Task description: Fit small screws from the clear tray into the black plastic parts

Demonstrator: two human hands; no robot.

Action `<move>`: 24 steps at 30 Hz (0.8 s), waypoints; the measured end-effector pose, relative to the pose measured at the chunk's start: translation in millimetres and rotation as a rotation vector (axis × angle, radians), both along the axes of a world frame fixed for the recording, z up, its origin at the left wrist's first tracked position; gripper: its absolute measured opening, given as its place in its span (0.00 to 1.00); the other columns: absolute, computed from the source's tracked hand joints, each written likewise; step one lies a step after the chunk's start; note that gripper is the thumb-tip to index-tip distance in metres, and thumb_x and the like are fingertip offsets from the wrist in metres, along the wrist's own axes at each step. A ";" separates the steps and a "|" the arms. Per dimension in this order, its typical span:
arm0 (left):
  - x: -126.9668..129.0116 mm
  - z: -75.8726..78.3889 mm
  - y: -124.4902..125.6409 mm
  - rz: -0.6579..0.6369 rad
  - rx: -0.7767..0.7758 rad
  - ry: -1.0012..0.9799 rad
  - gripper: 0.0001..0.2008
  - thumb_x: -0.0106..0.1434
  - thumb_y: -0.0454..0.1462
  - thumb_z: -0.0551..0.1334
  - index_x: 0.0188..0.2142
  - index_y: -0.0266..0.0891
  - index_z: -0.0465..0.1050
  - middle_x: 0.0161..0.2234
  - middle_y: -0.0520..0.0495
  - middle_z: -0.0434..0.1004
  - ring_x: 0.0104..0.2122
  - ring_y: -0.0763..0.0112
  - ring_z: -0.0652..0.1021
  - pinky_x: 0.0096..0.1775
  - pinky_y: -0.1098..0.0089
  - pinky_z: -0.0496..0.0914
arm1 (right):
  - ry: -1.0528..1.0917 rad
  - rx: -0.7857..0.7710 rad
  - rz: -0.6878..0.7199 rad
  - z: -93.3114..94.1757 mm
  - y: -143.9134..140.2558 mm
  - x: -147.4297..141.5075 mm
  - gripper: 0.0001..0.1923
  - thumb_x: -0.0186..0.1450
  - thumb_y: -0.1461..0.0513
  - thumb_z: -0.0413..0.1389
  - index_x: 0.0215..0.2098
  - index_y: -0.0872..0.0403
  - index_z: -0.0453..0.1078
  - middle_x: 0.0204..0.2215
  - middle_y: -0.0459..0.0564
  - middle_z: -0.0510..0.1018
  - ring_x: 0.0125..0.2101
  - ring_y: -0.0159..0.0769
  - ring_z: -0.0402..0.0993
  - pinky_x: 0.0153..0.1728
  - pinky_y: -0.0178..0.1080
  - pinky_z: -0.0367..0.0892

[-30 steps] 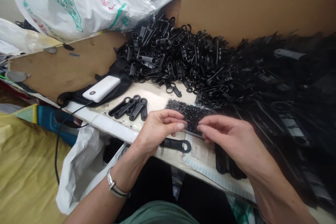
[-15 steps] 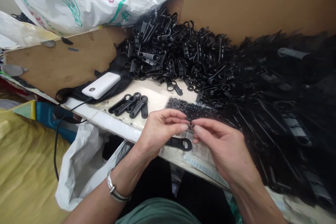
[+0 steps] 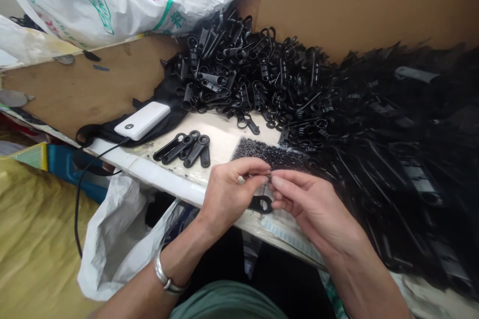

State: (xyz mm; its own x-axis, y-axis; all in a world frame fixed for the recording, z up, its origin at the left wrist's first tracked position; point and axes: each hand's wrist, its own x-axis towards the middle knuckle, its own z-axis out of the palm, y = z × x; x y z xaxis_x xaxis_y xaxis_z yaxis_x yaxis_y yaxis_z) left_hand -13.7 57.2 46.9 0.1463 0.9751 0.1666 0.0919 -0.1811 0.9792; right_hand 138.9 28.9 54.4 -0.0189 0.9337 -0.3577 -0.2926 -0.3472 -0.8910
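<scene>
Over the table's front edge, my left hand [image 3: 228, 192] is closed in a pinch, thumb against forefinger. My right hand [image 3: 314, 204] pinches too, its fingertips meeting those of the left. A thin dark bit shows where they meet, too small to name. Below the fingers lies a black plastic piece with a ringed end [image 3: 262, 204], partly covered by my left hand. Just behind the hands is a heap of tiny black parts [image 3: 258, 150] in what looks like a clear tray. To the left lie several black ring-ended plastic pieces [image 3: 186, 148] in a small group.
A large pile of black plastic pieces [image 3: 258, 67] spreads along the back and right of the table. A white power bank [image 3: 142, 120] with a black cable sits on dark cloth at left. Cardboard walls [image 3: 366, 5] stand behind; a white sack [image 3: 108, 239] hangs at the front.
My fingertips have drawn closer together and now touch. My left hand has turned slightly and hides more of the black piece beneath. The view has shifted a little.
</scene>
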 end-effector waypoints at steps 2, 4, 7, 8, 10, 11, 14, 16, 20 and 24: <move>0.0 1.9 -0.9 -0.016 0.060 0.079 0.08 0.56 0.30 0.65 0.36 0.40 0.79 0.33 0.52 0.82 0.34 0.72 0.80 0.42 0.74 0.74 | 0.038 -0.019 0.046 0.4 2.0 2.3 0.13 0.53 0.59 0.69 0.32 0.59 0.76 0.26 0.48 0.74 0.25 0.28 0.70 0.29 0.30 0.71; 0.4 2.3 -0.9 -0.039 0.060 0.077 0.10 0.56 0.30 0.65 0.38 0.40 0.78 0.34 0.53 0.82 0.35 0.73 0.80 0.42 0.75 0.73 | 0.075 -0.024 0.075 0.1 3.4 3.4 0.12 0.54 0.59 0.68 0.31 0.59 0.75 0.25 0.47 0.73 0.24 0.27 0.68 0.28 0.29 0.70; 1.9 0.4 0.8 -0.055 -0.011 -0.031 0.10 0.56 0.30 0.66 0.38 0.40 0.77 0.34 0.53 0.82 0.35 0.73 0.80 0.43 0.76 0.73 | 0.046 0.024 0.040 -1.1 3.6 1.8 0.10 0.54 0.59 0.66 0.30 0.58 0.74 0.23 0.45 0.72 0.23 0.27 0.67 0.27 0.29 0.68; 2.5 -0.5 1.6 -0.059 -0.048 -0.077 0.10 0.56 0.30 0.66 0.38 0.39 0.77 0.33 0.52 0.82 0.35 0.73 0.80 0.42 0.76 0.73 | -0.001 0.053 0.014 -1.5 3.3 0.9 0.10 0.55 0.59 0.66 0.30 0.58 0.74 0.23 0.45 0.72 0.23 0.27 0.67 0.27 0.29 0.67; 3.9 -2.3 3.4 -0.066 -0.116 -0.159 0.09 0.55 0.31 0.67 0.37 0.38 0.76 0.32 0.52 0.81 0.34 0.72 0.80 0.41 0.75 0.74 | -0.131 0.122 -0.040 -2.0 2.4 -1.0 0.09 0.55 0.59 0.65 0.30 0.57 0.74 0.25 0.46 0.73 0.23 0.28 0.67 0.27 0.30 0.67; 4.6 -2.9 4.4 -0.068 -0.145 -0.189 0.09 0.54 0.32 0.68 0.37 0.37 0.76 0.31 0.51 0.81 0.34 0.72 0.80 0.40 0.75 0.74 | -0.202 0.158 -0.058 -1.9 2.1 -1.6 0.09 0.55 0.59 0.65 0.30 0.57 0.74 0.26 0.47 0.74 0.23 0.28 0.68 0.26 0.31 0.67; 6.7 -3.7 7.7 -0.081 -0.192 -0.249 0.10 0.53 0.33 0.69 0.36 0.36 0.76 0.30 0.50 0.80 0.31 0.74 0.79 0.37 0.76 0.73 | -0.421 0.253 -0.093 -1.0 2.7 -2.5 0.07 0.57 0.60 0.63 0.31 0.55 0.75 0.28 0.47 0.76 0.23 0.30 0.69 0.25 0.31 0.66; 7.7 -3.5 11.4 -0.084 -0.210 -0.280 0.10 0.53 0.34 0.69 0.35 0.36 0.76 0.30 0.50 0.79 0.31 0.74 0.78 0.37 0.76 0.73 | -0.526 0.288 -0.124 -0.9 4.7 -2.6 0.06 0.57 0.60 0.62 0.30 0.55 0.75 0.26 0.46 0.75 0.23 0.30 0.69 0.25 0.31 0.66; 6.6 -5.9 25.6 -0.001 -0.146 -0.116 0.09 0.54 0.32 0.67 0.36 0.37 0.77 0.31 0.50 0.79 0.32 0.72 0.77 0.38 0.73 0.73 | -0.517 0.249 -0.150 -6.3 11.9 -1.3 0.07 0.58 0.59 0.62 0.30 0.55 0.74 0.23 0.45 0.74 0.21 0.29 0.69 0.24 0.30 0.66; 5.2 -11.9 38.0 0.026 0.071 0.287 0.10 0.59 0.31 0.62 0.39 0.41 0.79 0.36 0.46 0.81 0.37 0.63 0.79 0.46 0.64 0.71 | -0.320 0.166 -0.119 -13.5 13.7 7.1 0.10 0.57 0.57 0.64 0.30 0.56 0.74 0.24 0.46 0.73 0.24 0.31 0.69 0.27 0.32 0.68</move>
State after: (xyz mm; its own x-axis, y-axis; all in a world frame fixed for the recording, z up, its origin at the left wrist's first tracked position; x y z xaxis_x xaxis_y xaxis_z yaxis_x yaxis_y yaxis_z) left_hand -8.5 95.2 35.0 0.1728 0.9665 0.1897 0.3690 -0.2421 0.8973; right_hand 146.0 42.5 40.9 0.1813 0.9683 -0.1720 -0.0203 -0.1712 -0.9850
